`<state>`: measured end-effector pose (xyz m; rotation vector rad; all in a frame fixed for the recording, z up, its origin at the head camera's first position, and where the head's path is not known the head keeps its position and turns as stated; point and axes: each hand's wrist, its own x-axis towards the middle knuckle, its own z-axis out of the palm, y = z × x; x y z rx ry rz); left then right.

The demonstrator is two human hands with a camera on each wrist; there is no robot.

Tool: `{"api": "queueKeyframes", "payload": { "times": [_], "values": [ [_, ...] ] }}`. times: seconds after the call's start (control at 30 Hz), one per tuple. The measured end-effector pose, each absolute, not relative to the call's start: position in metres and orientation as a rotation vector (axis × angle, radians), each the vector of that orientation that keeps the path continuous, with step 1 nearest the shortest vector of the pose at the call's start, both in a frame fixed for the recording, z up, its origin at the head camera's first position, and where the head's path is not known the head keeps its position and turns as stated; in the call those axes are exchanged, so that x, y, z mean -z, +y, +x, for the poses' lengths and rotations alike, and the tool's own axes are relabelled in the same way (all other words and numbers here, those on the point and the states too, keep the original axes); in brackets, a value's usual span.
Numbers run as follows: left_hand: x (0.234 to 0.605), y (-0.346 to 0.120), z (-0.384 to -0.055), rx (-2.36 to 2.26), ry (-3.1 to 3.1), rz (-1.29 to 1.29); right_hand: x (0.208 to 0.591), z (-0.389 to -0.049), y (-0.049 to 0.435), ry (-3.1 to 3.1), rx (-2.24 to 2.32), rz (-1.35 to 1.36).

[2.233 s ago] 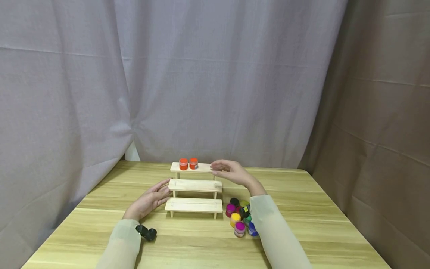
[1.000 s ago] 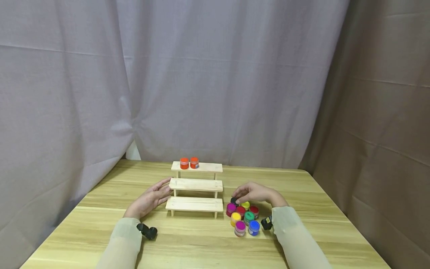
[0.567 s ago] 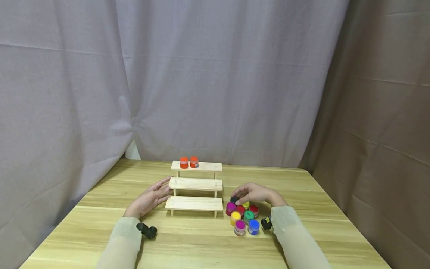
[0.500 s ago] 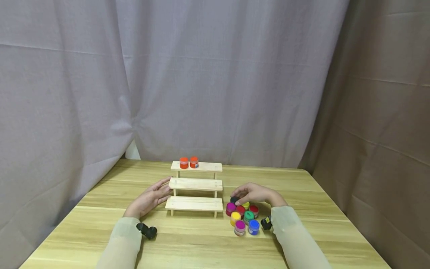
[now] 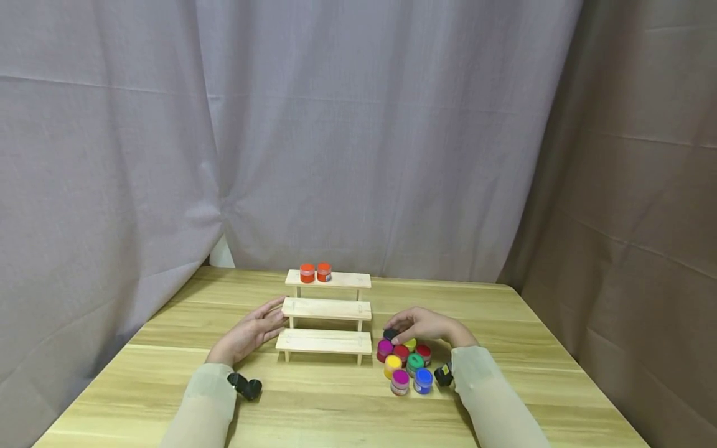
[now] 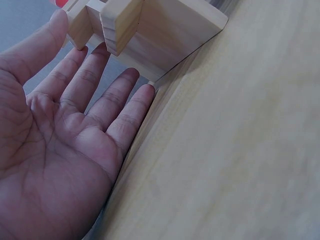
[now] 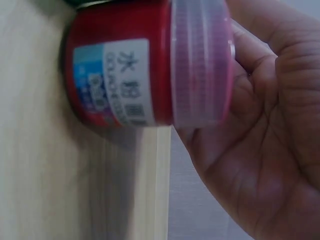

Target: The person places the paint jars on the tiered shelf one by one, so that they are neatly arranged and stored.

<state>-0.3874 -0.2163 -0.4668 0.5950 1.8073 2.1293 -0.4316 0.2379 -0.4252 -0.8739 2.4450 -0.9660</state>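
Observation:
My left hand (image 5: 250,331) is beside the left end of a three-tier wooden display stand (image 5: 327,308). In the left wrist view its palm faces up, fingers extended, tips at the wooden end of the stand. My right hand (image 5: 428,325) reaches over a cluster of small paint jars, thumb and fingers around the black-lidded jar (image 5: 390,335) at the back. In the right wrist view a red gouache jar (image 7: 122,65) with a clear-rimmed lid stands before the palm and hides the fingertips. Two orange-red jars (image 5: 307,273) stand on the top tier's left half.
Near the right hand stand purple (image 5: 384,350), red (image 5: 401,354), yellow (image 5: 393,366), green (image 5: 415,363) and blue (image 5: 423,379) jars, close together on the wooden table (image 5: 313,410). Grey curtains (image 5: 358,137) hang behind. Black wrist cameras (image 5: 244,386) sit at both cuffs.
My right hand has come from the top tier's right end down to the black jar, and has barely shifted there over the last second. The left hand stays put.

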Motion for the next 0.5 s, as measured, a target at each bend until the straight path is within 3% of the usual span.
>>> {"api": "queueKeyframes", "payload": {
  "times": [0.5],
  "values": [
    [0.4677, -0.2166, -0.3882, -2.126, 1.823, 0.599, 0.4249, -0.4277, 0.2327, 2.498, 0.947, -0.921]
  ]
}}
